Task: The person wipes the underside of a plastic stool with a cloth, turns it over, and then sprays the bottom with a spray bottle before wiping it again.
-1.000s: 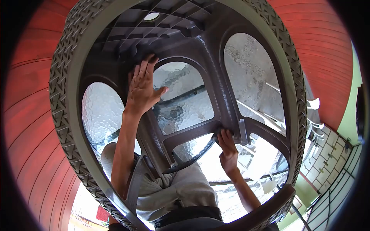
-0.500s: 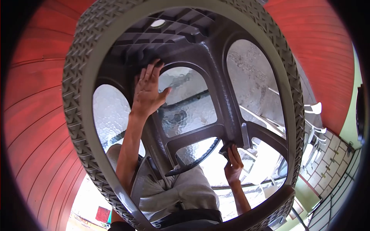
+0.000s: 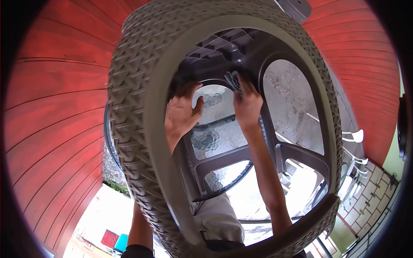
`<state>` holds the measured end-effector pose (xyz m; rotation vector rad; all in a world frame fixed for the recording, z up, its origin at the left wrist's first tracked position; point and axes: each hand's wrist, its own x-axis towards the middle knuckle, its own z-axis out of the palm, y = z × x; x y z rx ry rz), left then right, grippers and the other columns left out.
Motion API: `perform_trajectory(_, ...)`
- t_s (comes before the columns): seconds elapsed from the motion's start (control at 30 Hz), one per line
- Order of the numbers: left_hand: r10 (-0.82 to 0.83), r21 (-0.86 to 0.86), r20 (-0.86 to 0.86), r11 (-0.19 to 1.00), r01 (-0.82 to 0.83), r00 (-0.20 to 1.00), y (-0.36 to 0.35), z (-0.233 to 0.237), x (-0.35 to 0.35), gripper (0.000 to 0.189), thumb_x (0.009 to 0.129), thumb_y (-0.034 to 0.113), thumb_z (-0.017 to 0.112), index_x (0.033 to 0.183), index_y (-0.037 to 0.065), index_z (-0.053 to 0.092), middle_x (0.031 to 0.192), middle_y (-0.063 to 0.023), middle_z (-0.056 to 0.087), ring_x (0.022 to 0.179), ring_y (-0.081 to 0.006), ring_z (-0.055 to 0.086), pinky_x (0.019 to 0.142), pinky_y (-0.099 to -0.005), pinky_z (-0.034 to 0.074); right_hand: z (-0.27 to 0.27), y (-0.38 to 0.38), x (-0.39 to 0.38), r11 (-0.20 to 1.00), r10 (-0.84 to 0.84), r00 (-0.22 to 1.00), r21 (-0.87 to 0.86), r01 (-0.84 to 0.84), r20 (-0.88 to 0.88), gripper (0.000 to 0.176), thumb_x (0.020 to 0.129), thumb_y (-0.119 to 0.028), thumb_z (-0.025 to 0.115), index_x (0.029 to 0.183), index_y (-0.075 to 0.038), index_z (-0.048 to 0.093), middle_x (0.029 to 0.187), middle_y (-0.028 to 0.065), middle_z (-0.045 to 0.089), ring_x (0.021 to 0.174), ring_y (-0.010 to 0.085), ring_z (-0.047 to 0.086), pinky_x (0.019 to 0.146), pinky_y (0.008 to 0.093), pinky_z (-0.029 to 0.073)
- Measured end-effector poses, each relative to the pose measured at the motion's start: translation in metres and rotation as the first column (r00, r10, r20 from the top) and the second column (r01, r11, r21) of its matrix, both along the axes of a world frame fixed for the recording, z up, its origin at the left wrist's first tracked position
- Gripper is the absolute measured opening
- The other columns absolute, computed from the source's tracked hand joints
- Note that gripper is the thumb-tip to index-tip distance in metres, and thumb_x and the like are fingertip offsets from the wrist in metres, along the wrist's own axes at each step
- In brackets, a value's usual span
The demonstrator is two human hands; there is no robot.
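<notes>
The brown plastic table, its thick rim moulded in a woven pattern, is tipped up close to the camera and fills most of the view, with its ribbed underside and arched legs facing the person. The right hand reaches through the frame and pinches a small grey cloth against the dark ribbing near the top. The left hand lies against the underside just beside it, thumb out. The rim hides its fingers, so whether it grips cannot be told. Pebbled glass shows through the arches. Red planking surrounds everything, and white chairs stand at the right above a tiled floor.
</notes>
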<state>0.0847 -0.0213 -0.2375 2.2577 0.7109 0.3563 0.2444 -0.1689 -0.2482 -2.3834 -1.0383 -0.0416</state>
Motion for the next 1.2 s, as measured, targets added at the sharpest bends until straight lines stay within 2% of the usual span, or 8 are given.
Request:
perform_trajectory(0.33, 0.087, -0.086, 0.157, 0.993, -0.074, 0.984, 0.019, 0.003, 0.005, 0.034, 0.082, 0.001, 0.065, 0.115, 0.003, 0.064, 0.104, -0.0211, 0.07, 0.093, -0.0393, 0.072, 0.084, -0.0435, 0.058, -0.005, 0.07, -0.054, 0.974, 0.209, 0.968, 0.116, -0.194, -0.14, 0.052, 0.077, 0.008, 0.063, 0.127, -0.006, 0.067, 0.13, 0.0192, 0.066, 0.116, 0.0384, 0.065, 0.093, 0.042, 0.058)
perform_trajectory(0.43, 0.184, -0.118, 0.17, 0.979, -0.166, 0.968, 0.02, 0.004, -0.002, 0.027, 0.079, -0.001, 0.065, 0.106, 0.001, 0.067, 0.096, -0.0181, 0.071, 0.082, -0.0347, 0.073, 0.074, -0.039, 0.06, -0.004, 0.058, -0.034, 0.98, 0.162, 0.982, 0.131, -0.149, -0.096, 0.051, 0.074, 0.01, 0.062, 0.121, -0.005, 0.071, 0.121, 0.0184, 0.07, 0.104, 0.0381, 0.071, 0.085, 0.0425, 0.061)
perform_trajectory(0.6, 0.351, -0.004, 0.498, 0.915, -0.403, 0.793, -0.006, 0.037, -0.024, 0.013, 0.08, -0.006, 0.057, 0.086, 0.001, 0.066, 0.07, -0.0047, 0.06, 0.06, -0.0108, 0.054, 0.054, -0.0266, 0.04, 0.004, 0.04, -0.013, 0.989, -0.043, 0.998, 0.138, 0.049, -0.043, 0.052, 0.074, 0.012, 0.061, 0.123, -0.003, 0.069, 0.127, 0.0192, 0.067, 0.108, 0.0389, 0.068, 0.092, 0.0447, 0.058)
perform_trajectory(0.83, 0.689, -0.158, 0.313, 0.716, -0.68, 0.654, 0.011, 0.016, -0.02, 0.03, 0.092, 0.005, 0.066, 0.118, -0.004, 0.055, 0.106, -0.0105, 0.061, 0.097, -0.0193, 0.056, 0.086, -0.034, 0.045, -0.014, 0.078, -0.069, 0.98, 0.183, 0.943, 0.132, -0.152, -0.279, 0.052, 0.074, 0.008, 0.064, 0.125, -0.002, 0.065, 0.129, 0.0206, 0.064, 0.109, 0.0391, 0.067, 0.092, 0.044, 0.058)
perform_trajectory(0.87, 0.735, -0.173, 0.256, 0.673, -0.719, 0.627, 0.012, 0.016, -0.016, 0.034, 0.105, 0.017, 0.058, 0.127, -0.009, 0.057, 0.122, -0.0236, 0.066, 0.105, -0.0336, 0.064, 0.091, -0.0386, 0.049, -0.013, 0.083, -0.084, 0.962, 0.25, 0.923, 0.178, -0.205, -0.293, 0.053, 0.073, 0.008, 0.065, 0.125, -0.002, 0.065, 0.13, 0.0206, 0.064, 0.111, 0.0388, 0.066, 0.093, 0.0437, 0.058)
perform_trajectory(1.03, 0.704, -0.233, 0.328, 0.706, -0.669, 0.63, 0.029, -0.003, -0.02, 0.032, 0.106, 0.015, 0.056, 0.126, -0.009, 0.057, 0.116, -0.0238, 0.068, 0.102, -0.034, 0.065, 0.094, -0.0395, 0.048, -0.005, 0.092, -0.104, 0.904, 0.418, 0.876, 0.207, -0.375, -0.24, 0.059, 0.068, 0.008, 0.071, 0.126, 0.0, 0.063, 0.134, 0.0205, 0.061, 0.117, 0.0371, 0.064, 0.095, 0.0421, 0.057)
perform_trajectory(1.07, 0.701, -0.222, 0.322, 0.709, -0.669, 0.637, 0.03, -0.003, -0.02, 0.032, 0.106, 0.015, 0.057, 0.126, -0.009, 0.057, 0.116, -0.024, 0.068, 0.102, -0.0342, 0.065, 0.094, -0.0395, 0.048, -0.004, 0.086, -0.098, 0.93, 0.362, 0.873, 0.062, -0.362, -0.326, 0.061, 0.068, 0.007, 0.072, 0.129, -0.001, 0.063, 0.136, 0.0205, 0.06, 0.122, 0.0361, 0.061, 0.1, 0.0403, 0.056)
perform_trajectory(1.2, 0.679, -0.283, 0.255, 0.733, -0.618, 0.689, 0.033, 0.005, -0.021, 0.03, 0.105, 0.015, 0.057, 0.123, -0.01, 0.059, 0.113, -0.0246, 0.069, 0.1, -0.036, 0.066, 0.092, -0.0402, 0.048, -0.009, 0.084, -0.065, 0.981, 0.161, 0.949, 0.147, -0.125, -0.27, 0.065, 0.071, 0.011, 0.066, 0.133, -0.006, 0.063, 0.142, 0.0188, 0.058, 0.124, 0.0354, 0.061, 0.104, 0.0408, 0.054)
